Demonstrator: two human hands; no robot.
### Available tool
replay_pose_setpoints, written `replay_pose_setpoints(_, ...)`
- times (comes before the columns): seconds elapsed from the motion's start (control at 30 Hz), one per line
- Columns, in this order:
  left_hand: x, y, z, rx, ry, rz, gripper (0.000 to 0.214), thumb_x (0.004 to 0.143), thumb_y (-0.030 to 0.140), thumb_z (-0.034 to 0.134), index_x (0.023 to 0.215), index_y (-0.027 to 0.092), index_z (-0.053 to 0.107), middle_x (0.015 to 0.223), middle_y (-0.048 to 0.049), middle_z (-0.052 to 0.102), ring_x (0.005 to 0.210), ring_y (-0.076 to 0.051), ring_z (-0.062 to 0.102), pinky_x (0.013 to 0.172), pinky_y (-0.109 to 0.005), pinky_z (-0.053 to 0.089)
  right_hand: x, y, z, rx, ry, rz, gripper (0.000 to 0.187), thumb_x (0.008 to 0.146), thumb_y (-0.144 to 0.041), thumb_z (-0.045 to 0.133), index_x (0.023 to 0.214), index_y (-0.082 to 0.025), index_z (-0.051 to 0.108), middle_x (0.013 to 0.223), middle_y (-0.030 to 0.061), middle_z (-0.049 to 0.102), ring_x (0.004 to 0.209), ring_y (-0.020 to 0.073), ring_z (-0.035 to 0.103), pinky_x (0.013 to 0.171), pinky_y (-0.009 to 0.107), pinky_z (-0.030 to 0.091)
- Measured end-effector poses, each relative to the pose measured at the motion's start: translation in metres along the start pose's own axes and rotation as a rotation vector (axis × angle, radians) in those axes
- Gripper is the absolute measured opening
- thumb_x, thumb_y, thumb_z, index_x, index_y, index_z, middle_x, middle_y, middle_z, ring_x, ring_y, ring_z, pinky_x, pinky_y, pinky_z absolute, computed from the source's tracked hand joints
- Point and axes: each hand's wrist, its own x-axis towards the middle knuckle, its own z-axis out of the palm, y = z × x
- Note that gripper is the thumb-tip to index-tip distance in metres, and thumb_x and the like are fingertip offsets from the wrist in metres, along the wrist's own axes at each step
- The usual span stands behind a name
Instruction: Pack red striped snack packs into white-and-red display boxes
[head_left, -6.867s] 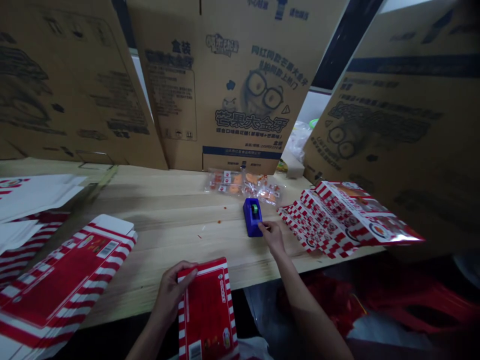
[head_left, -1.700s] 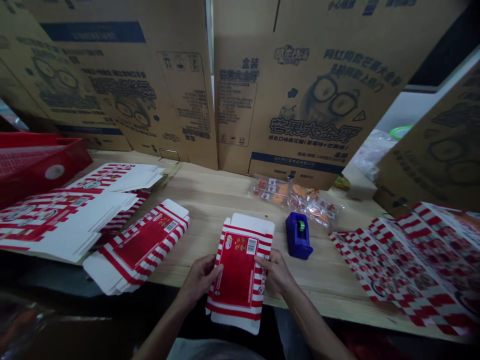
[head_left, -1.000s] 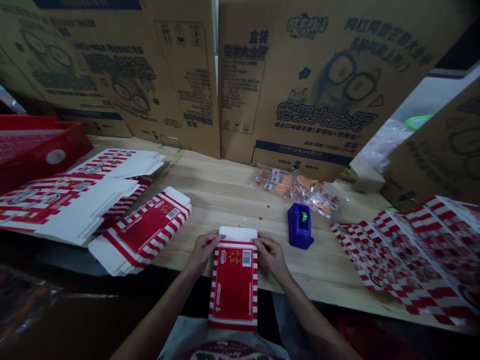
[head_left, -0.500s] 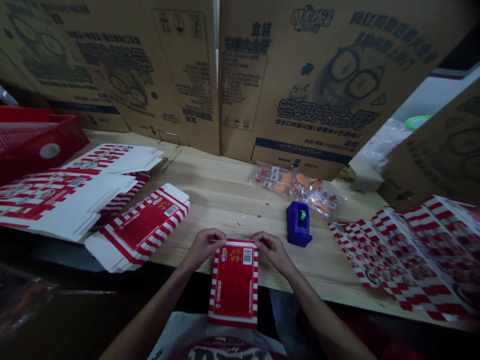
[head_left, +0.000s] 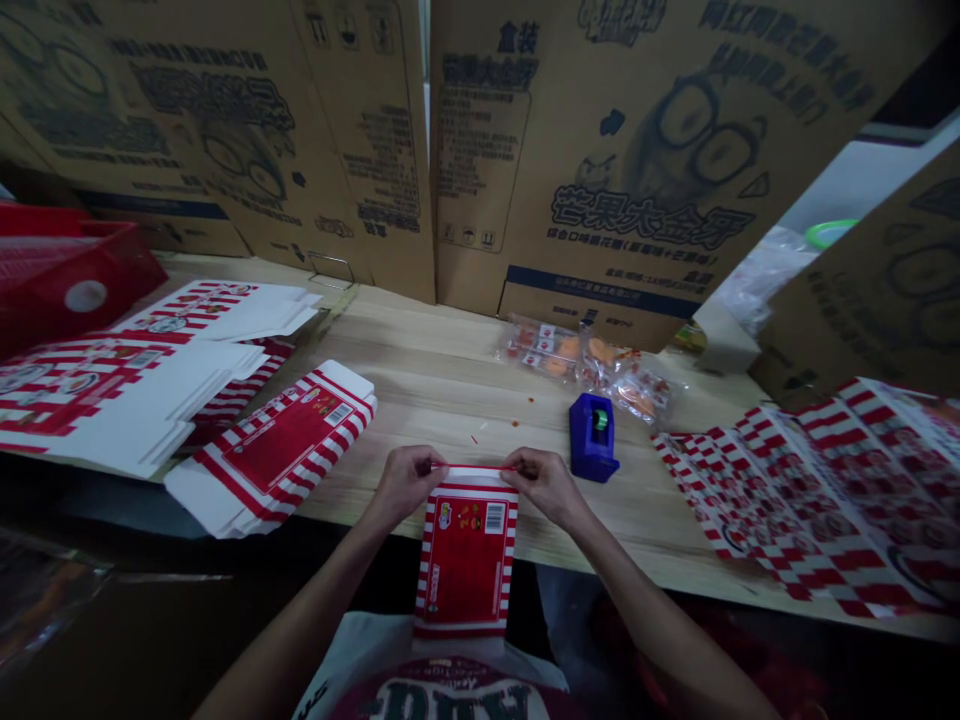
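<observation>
A red carton with red-and-white striped edges [head_left: 466,565] lies in front of me at the table's front edge, its near end by my shirt. My left hand [head_left: 409,485] pinches the left corner of the carton's far flap. At the opposite corner, my right hand [head_left: 546,487] pinches the same flap between thumb and fingers. The flap stands up, showing a white strip under its red edge. A blue tape dispenser [head_left: 591,440] with a green roll sits just beyond my right hand. Flattened striped cartons [head_left: 281,445] lie to the left of my left hand.
Printed white-and-red carton sheets [head_left: 150,390] are stacked at the left beside a red plastic bin [head_left: 97,275]. Clear packets with orange pieces [head_left: 551,350] lie beyond the dispenser. Striped cartons [head_left: 840,490] stand in rows at the right. Large cardboard boxes [head_left: 600,180] wall off the back.
Both hands have raised the carton's far flap, so a white strip now shows beneath its red edge. The whole view has shifted slightly.
</observation>
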Motion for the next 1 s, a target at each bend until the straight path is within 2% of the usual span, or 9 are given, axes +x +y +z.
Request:
replay_pose_setpoints(0.2, -0.004, -0.002, 0.004, -0.050, -0.070, 0.020, 0.017, 0.073, 0.028, 0.062, 0.062, 0.015, 0.065, 0.064, -0.0031, 0.065, 0.061, -0.014, 0.059, 0.057, -0.023, 0.045, -0.005, -0.002, 0.001, 0.142, -0.006, 0.071, 0.009, 0.069, -0.023, 0.069, 0.066, -0.017, 0.063, 0.062, -0.0010, 0.063, 0.057, 0.0134, 0.056, 0.056, 0.025, 0.044)
replay_pose_setpoints(0.37, -0.016, -0.005, 0.001, 0.047, -0.137, 0.133, 0.014, 0.080, 0.026, 0.062, 0.080, 0.015, 0.070, 0.079, -0.0061, 0.071, 0.072, -0.017, 0.064, 0.064, -0.024, 0.049, -0.022, -0.003, 0.003, 0.145, 0.027, 0.022, 0.014, 0.073, -0.029, 0.071, 0.067, -0.018, 0.065, 0.065, 0.0007, 0.064, 0.060, 0.0148, 0.058, 0.057, 0.026, 0.045)
replay_pose_setpoints(0.57, -0.027, -0.016, 0.003, 0.223, -0.090, 0.340, 0.014, 0.085, 0.019, 0.058, 0.086, 0.018, 0.072, 0.088, -0.0072, 0.075, 0.082, -0.019, 0.070, 0.075, -0.027, 0.053, -0.046, 0.010, 0.014, 0.166, 0.076, -0.125, 0.014, 0.078, -0.032, 0.072, 0.074, -0.019, 0.067, 0.093, 0.0079, 0.069, 0.086, 0.0208, 0.066, 0.073, 0.031, 0.053)
replay_pose_setpoints(0.7, -0.033, -0.023, 0.007, 0.232, -0.024, 0.411, 0.013, 0.085, 0.017, 0.059, 0.086, 0.020, 0.072, 0.092, -0.0075, 0.075, 0.084, -0.019, 0.071, 0.078, -0.029, 0.054, -0.053, 0.020, 0.024, 0.168, 0.173, -0.169, 0.011, 0.080, -0.030, 0.070, 0.082, -0.020, 0.067, 0.094, 0.0075, 0.068, 0.088, 0.0201, 0.066, 0.076, 0.032, 0.054)
replay_pose_setpoints(0.8, -0.036, -0.022, 0.010, 0.139, 0.001, 0.362, 0.010, 0.085, 0.018, 0.060, 0.083, 0.019, 0.070, 0.090, -0.0075, 0.073, 0.085, -0.018, 0.069, 0.077, -0.028, 0.054, -0.055, 0.021, 0.030, 0.146, 0.220, -0.176, 0.010, 0.081, -0.030, 0.069, 0.082, -0.021, 0.068, 0.094, 0.0075, 0.069, 0.089, 0.0200, 0.066, 0.077, 0.032, 0.054)
replay_pose_setpoints(0.87, -0.036, -0.022, 0.011, 0.032, -0.008, 0.300, 0.008, 0.085, 0.021, 0.061, 0.082, 0.018, 0.068, 0.088, -0.0068, 0.069, 0.083, -0.018, 0.067, 0.072, -0.027, 0.053, -0.055, 0.020, 0.028, 0.123, 0.188, -0.176, 0.009, 0.082, -0.030, 0.068, 0.084, -0.021, 0.069, 0.099, 0.0084, 0.069, 0.094, 0.0208, 0.065, 0.079, 0.032, 0.055)
replay_pose_setpoints(0.93, -0.036, -0.022, 0.013, -0.043, -0.020, 0.253, 0.010, 0.086, 0.023, 0.060, 0.088, 0.019, 0.069, 0.089, -0.0065, 0.065, 0.084, -0.017, 0.064, 0.072, -0.027, 0.051, -0.054, 0.020, 0.017, 0.081, 0.174, -0.181, 0.018, 0.081, -0.031, 0.069, 0.097, -0.022, 0.069, 0.111, 0.0097, 0.067, 0.102, 0.0221, 0.063, 0.082, 0.034, 0.054)
replay_pose_setpoints(0.97, -0.036, -0.022, 0.013, -0.062, -0.030, 0.236, 0.013, 0.087, 0.024, 0.058, 0.092, 0.019, 0.070, 0.090, -0.0063, 0.064, 0.085, -0.017, 0.063, 0.073, -0.028, 0.050, -0.052, 0.022, 0.007, 0.056, 0.221, -0.183, 0.024, 0.081, -0.032, 0.068, 0.103, -0.023, 0.068, 0.115, 0.0102, 0.065, 0.103, 0.0222, 0.062, 0.083, 0.035, 0.054)
replay_pose_setpoints(1.0, -0.036, -0.024, 0.014, -0.073, -0.039, 0.222, 0.016, 0.088, 0.025, 0.057, 0.096, 0.020, 0.070, 0.091, -0.0061, 0.063, 0.087, -0.017, 0.062, 0.075, -0.028, 0.049, -0.050, 0.024, -0.006, 0.026, 0.323, -0.179, 0.027, 0.081, -0.033, 0.068, 0.106, -0.022, 0.067, 0.116, 0.0106, 0.064, 0.102, 0.0219, 0.062, 0.082, 0.035, 0.054)
